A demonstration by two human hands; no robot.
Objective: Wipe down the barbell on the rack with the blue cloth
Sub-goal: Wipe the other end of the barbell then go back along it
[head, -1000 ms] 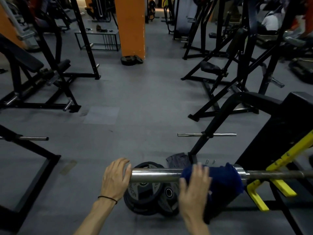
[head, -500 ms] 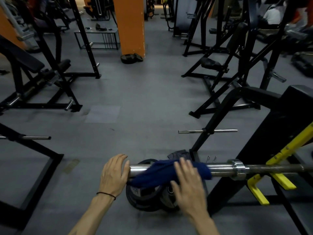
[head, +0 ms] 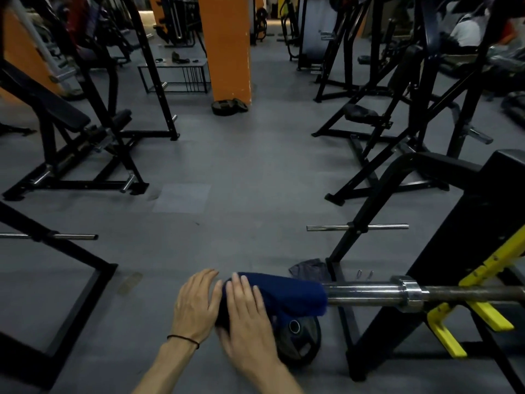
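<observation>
The barbell lies level across the lower right, its steel sleeve and collar bare, resting on the yellow rack hooks. The blue cloth is draped over the left end of the sleeve and hides it. My right hand presses flat on the cloth's left part, fingers straight. My left hand rests beside it over the bar's tip, fingers relaxed and touching the cloth's edge. A black band circles my left wrist.
Weight plates lean on the floor under the sleeve. A grey rag lies by the black rack foot. A plate peg sticks out ahead on the right. Black machine frames stand on the left, an orange pillar far ahead.
My right hand has slid the blue cloth leftward along the sleeve, from the collar to the bar's tip, meeting my left hand. The left hand has stayed at the tip.
</observation>
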